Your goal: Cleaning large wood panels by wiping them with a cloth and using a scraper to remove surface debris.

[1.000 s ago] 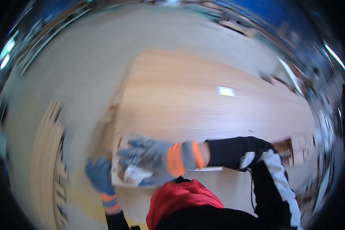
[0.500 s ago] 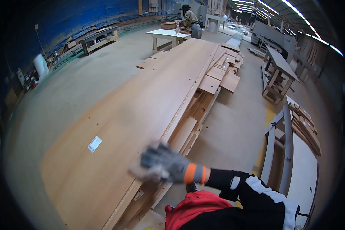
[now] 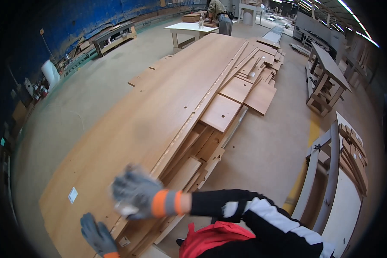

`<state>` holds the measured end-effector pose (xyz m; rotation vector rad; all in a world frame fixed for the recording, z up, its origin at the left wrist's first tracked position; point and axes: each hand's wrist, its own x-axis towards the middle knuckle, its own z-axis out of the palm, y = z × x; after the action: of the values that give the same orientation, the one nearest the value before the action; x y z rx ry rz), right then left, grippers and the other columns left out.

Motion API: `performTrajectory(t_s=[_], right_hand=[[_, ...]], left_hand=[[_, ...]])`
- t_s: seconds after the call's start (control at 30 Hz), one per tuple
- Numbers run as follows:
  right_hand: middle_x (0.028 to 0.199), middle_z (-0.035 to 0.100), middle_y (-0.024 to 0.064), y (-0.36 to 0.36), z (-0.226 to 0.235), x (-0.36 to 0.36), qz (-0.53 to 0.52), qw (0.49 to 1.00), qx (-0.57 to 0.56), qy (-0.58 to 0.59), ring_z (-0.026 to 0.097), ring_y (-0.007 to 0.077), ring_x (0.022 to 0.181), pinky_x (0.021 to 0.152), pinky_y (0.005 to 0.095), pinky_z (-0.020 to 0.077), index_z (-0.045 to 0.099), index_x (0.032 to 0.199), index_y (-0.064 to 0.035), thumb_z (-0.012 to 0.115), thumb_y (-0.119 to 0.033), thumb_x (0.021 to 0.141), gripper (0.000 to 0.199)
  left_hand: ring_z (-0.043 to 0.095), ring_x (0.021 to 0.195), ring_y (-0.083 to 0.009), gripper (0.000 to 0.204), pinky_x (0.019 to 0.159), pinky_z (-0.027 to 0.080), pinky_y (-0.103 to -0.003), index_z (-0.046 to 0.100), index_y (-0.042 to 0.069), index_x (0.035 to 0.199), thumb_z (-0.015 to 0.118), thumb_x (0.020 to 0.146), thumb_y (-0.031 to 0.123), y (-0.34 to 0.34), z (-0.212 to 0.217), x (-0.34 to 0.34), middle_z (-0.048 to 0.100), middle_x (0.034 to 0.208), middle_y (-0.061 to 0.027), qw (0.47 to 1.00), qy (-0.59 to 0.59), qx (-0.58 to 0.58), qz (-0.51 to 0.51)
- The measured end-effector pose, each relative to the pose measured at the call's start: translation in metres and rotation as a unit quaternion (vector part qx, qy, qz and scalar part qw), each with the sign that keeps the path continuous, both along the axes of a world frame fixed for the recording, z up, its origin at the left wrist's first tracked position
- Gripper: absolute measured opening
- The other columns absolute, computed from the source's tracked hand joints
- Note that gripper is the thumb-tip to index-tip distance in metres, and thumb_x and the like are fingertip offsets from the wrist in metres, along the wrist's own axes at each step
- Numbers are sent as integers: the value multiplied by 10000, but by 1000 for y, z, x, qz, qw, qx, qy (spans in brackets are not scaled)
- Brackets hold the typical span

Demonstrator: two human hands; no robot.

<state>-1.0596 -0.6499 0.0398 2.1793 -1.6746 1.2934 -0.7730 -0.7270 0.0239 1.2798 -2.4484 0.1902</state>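
Landmark: long wooden panel (image 3: 159, 116), top sheet of a low stack on the shop floor; all places given rel. to it.
Right hand (image 3: 135, 192): grey glove w/ orange cuff, arm reaching across the body, over the panel's near right edge. Motion-blurred. Something pale shows under the palm; can't tell if the fingers are closed on it or just pressing it down.
Left hand (image 3: 96, 233): grey glove, fingers spread apart, holding nothing; flat on or just above the panel's near end, below-left of the right hand. Looks like it's there to steady.
Panel vs grip: near edge lies right under both hands; not lifted by either, as far as visible.
White label (image 3: 73, 195): stuck on the panel face, left of both hands, apart from them.
Smaller boards (image 3: 241, 92): offcuts in loose layers along the panel's right side, stepped so edges stay reachable.
Frame rack (image 3: 331, 172): right of the stack, across bare floor, slats stood on edge.
White table (image 3: 193, 28): beyond the panel's far end; 1 other person (image 3: 219, 15) stands at it.
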Motion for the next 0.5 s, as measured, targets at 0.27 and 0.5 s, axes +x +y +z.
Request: performTrajectory(t_s=[0.27, 0.5], right_hand=[[1304, 549, 122, -63, 23, -171, -155, 937, 273, 155, 466, 284, 1249, 1021, 572, 289, 599, 1157, -201, 480, -472, 849, 427], [1320, 530, 158, -18, -2, -457, -496, 824, 225, 154, 498, 359, 1216, 1010, 552, 366, 571, 1233, -156, 442, -496, 888, 501]], left_hand=[[326, 1376, -364, 516, 1128, 203, -460, 408, 5, 1412, 462, 970, 265, 8, 7, -12, 406, 1461, -190, 988, -23, 41, 150], [309, 1388, -375, 514, 1141, 176, -471, 414, 4, 1410, 453, 965, 259, 14, 17, -43, 391, 1470, -194, 988, -13, 53, 147]])
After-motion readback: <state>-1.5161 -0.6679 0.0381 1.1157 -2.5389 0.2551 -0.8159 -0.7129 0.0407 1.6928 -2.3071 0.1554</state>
